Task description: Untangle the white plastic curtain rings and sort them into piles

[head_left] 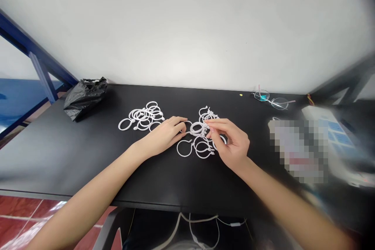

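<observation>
White plastic curtain rings lie on the black table in two groups. In the left group [142, 115], several rings overlap and look closed, each with a small round knob. Several rings in the right group [202, 144] have a gap with small clip ends. My left hand [165, 134] lies low between the groups, its fingers and thumb around a white ring [191, 124] at the edge of the right group. My right hand [230, 138] is over the right group, thumb and forefinger pinched on a ring's end. Its fingers hide part of the rings there.
A crumpled black plastic bag [86, 95] sits at the back left. Eyeglasses [271, 101] lie near the wall at the back right. A blurred-out object [295, 150] and a white device [331, 136] are on the right. Cables [190, 220] hang below the front edge.
</observation>
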`<state>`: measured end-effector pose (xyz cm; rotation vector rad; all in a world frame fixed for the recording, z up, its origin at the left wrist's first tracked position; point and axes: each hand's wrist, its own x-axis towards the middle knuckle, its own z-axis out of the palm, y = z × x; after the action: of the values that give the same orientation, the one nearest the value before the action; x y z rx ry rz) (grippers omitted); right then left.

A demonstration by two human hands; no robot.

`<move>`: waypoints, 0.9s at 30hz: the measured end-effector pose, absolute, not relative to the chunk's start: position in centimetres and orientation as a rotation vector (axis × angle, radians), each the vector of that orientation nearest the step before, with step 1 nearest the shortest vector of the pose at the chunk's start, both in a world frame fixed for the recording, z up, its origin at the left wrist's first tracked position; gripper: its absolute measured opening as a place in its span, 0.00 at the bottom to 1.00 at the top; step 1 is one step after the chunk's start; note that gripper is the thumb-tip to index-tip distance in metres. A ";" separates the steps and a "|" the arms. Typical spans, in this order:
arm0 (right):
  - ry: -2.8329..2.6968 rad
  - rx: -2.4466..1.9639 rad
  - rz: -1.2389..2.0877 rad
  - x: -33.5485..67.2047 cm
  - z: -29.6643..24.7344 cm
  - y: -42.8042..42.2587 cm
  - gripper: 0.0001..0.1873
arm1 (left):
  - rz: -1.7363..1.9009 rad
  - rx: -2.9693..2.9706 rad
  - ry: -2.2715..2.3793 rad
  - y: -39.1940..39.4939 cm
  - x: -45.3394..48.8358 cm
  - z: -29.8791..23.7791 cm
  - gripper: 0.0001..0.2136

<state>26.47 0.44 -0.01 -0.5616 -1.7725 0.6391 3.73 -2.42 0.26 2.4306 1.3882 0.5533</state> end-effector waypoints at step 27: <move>-1.925 -0.497 0.489 26.1 0.6 0.2 0.10 | 1.383 2.274 1.190 -4.1 5.7 2.2 0.11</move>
<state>26.10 0.20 0.60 -0.4971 -1.9254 0.4887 5.74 -4.09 2.15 2.2741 1.1902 1.3834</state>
